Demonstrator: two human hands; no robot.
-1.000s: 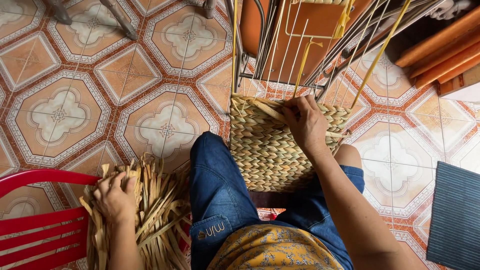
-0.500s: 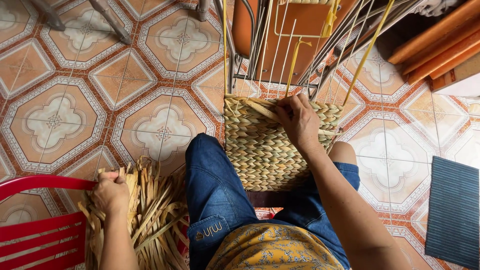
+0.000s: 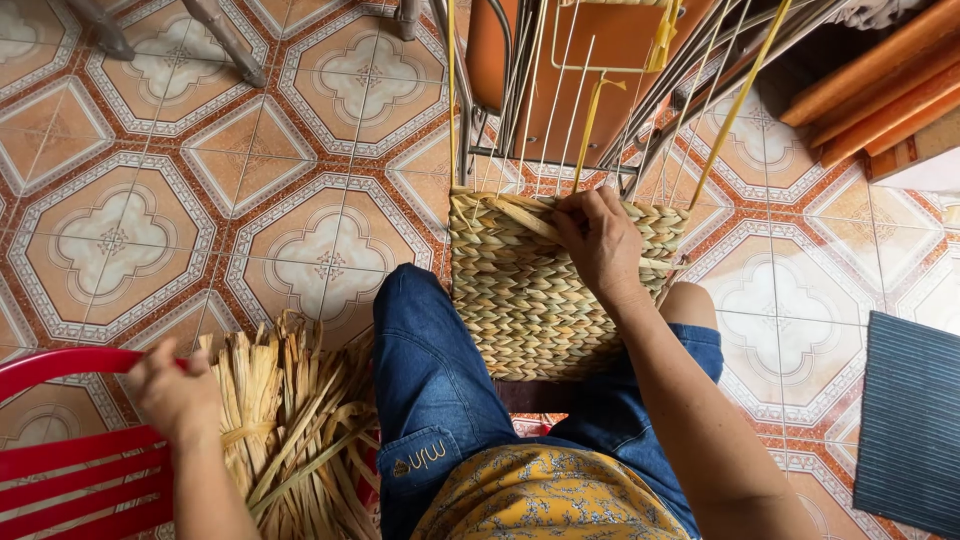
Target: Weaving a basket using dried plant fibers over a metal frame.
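My right hand [image 3: 601, 243] presses on the top edge of a woven straw mat [image 3: 525, 300] that stands between my knees, its fingers pinching a flat straw strand at the last woven row. Thin yellow warp strings [image 3: 585, 120] rise from the mat into a metal frame [image 3: 520, 90]. My left hand [image 3: 175, 392] is down at the left, fingers curled on the top of a bundle of dry straw strips [image 3: 290, 420] that lies on the floor beside my left leg.
A red plastic chair [image 3: 70, 450] sits at the lower left. Chair legs [image 3: 225, 40] stand on the patterned tile floor at the top left. Wooden planks [image 3: 870, 90] lie at the top right, a dark ribbed mat [image 3: 910, 420] at the right edge.
My left hand has slid left and down along the straw bundle toward the red chair. The right hand stays on the mat's top edge.
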